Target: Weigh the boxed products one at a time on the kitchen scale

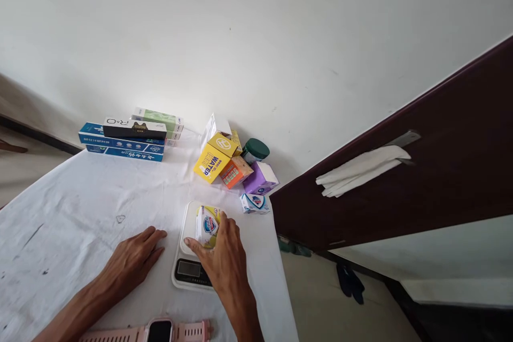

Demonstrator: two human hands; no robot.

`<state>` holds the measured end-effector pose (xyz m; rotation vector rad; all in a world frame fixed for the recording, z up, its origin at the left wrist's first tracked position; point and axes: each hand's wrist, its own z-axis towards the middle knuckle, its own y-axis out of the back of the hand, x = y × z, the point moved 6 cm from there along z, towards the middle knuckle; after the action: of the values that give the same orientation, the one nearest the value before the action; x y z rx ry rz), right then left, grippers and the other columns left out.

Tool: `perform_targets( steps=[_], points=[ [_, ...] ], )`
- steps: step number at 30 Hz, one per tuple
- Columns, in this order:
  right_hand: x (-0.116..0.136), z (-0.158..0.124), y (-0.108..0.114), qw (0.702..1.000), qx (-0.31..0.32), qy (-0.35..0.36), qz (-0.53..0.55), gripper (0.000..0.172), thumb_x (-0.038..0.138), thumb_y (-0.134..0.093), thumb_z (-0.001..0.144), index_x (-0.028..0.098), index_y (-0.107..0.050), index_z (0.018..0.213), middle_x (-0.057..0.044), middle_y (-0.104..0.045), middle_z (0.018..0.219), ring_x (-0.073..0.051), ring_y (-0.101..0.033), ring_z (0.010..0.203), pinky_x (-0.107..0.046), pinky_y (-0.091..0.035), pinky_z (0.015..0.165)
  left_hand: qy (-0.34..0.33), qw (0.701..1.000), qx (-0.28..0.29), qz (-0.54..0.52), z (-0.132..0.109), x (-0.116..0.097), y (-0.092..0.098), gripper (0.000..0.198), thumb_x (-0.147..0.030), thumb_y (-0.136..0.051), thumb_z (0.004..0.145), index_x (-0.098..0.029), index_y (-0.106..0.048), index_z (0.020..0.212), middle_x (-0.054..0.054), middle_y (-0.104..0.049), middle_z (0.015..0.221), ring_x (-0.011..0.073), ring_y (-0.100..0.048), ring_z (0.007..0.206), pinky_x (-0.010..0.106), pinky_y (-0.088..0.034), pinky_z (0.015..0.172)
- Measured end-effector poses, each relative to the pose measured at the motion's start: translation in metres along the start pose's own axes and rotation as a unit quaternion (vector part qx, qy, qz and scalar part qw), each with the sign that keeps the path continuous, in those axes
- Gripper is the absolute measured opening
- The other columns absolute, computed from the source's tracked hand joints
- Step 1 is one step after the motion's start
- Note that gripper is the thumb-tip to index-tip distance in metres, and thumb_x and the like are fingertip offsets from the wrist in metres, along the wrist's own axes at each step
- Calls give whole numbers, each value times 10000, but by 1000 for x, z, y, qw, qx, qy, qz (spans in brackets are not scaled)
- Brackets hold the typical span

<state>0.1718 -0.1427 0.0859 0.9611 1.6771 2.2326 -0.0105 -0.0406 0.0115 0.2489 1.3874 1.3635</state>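
Note:
A white and yellow soap box lies on the weighing plate of a white kitchen scale with a dark display. My right hand spans the box, thumb at its lower left and fingers along its right edge. Part of the scale's button panel is hidden under that hand. To the left of the scale, my left hand rests on the white tablecloth, its fingers stretched out and holding nothing. A pink-strapped smartwatch lies near the bottom edge.
Behind the scale stand a yellow box, an orange box, a purple box, a green-lidded jar and another soap box. Blue toothpaste boxes sit back left, with a black box on top. A white cloth hangs from a door handle.

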Motion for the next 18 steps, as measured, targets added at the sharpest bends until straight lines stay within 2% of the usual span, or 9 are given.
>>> perform_targets(
  steps=[2, 4, 6, 9, 11, 14, 16, 18],
  points=[
    [4, 3, -9, 999, -6, -20, -29, 851, 510, -781, 801, 59, -457, 1446, -230, -633, 1262, -393, -598, 1187, -506, -522, 999, 2, 1000, -3, -1, 1, 0, 1, 280, -327, -383, 1047, -230, -619, 1163, 27, -692, 906, 177, -705, 681, 268, -518, 573],
    [7, 7, -12, 998, -7, -33, -52, 743, 421, -728, 850, 41, -473, 1436, -239, -645, 1253, -389, -612, 1175, -493, -527, 985, 2, 1000, -3, -1, 1, 1, 0, 281, -332, -387, 1048, -229, -622, 1162, 24, -689, 901, 174, -701, 673, 270, -519, 577],
    [5, 10, -12, 997, 8, -47, -67, 698, 338, -705, 841, 31, -486, 1429, -243, -653, 1252, -391, -619, 1171, -486, -535, 966, 1, 1000, -3, 1, 0, 2, -1, 281, -331, -388, 1050, -228, -623, 1166, 25, -687, 910, 176, -703, 677, 274, -521, 578],
    [-7, 11, -7, 997, 37, -40, -49, 677, 309, -708, 797, 75, -531, 1407, -219, -662, 1279, -381, -622, 1192, -481, -531, 979, 2, 1000, -1, 2, -2, 5, -5, 277, -334, -391, 1055, -230, -613, 1184, 29, -685, 936, 180, -707, 696, 277, -517, 577],
    [-21, 12, 3, 999, 35, -11, -10, 639, 320, -695, 794, 128, -556, 1388, -180, -660, 1316, -345, -622, 1216, -462, -510, 1023, 6, 1000, 1, -1, -3, 7, -7, 273, -340, -392, 1057, -241, -605, 1198, 28, -684, 953, 181, -709, 715, 277, -516, 585],
    [-52, 24, 31, 999, -20, 39, 20, 616, 364, -638, 836, 170, -524, 1410, -143, -631, 1372, -306, -593, 1262, -448, -477, 1056, 6, 1000, -5, -5, -4, 7, -7, 278, -349, -387, 1060, -248, -602, 1205, 26, -681, 953, 184, -708, 722, 281, -519, 592],
    [-76, 42, 51, 997, -46, 59, -18, 619, 365, -610, 850, 183, -492, 1429, -133, -621, 1370, -309, -566, 1269, -457, -469, 1037, 3, 1000, -7, -4, -3, 5, -6, 280, -349, -386, 1060, -242, -605, 1197, 25, -682, 939, 183, -706, 706, 280, -518, 582],
    [-100, 67, 61, 994, -23, 66, -80, 618, 309, -610, 830, 191, -486, 1424, -117, -631, 1333, -312, -559, 1226, -456, -467, 997, 1, 1000, -10, -3, -2, 4, -3, 278, -345, -389, 1056, -237, -613, 1179, 23, -685, 921, 179, -702, 683, 277, -516, 568]
  ],
)
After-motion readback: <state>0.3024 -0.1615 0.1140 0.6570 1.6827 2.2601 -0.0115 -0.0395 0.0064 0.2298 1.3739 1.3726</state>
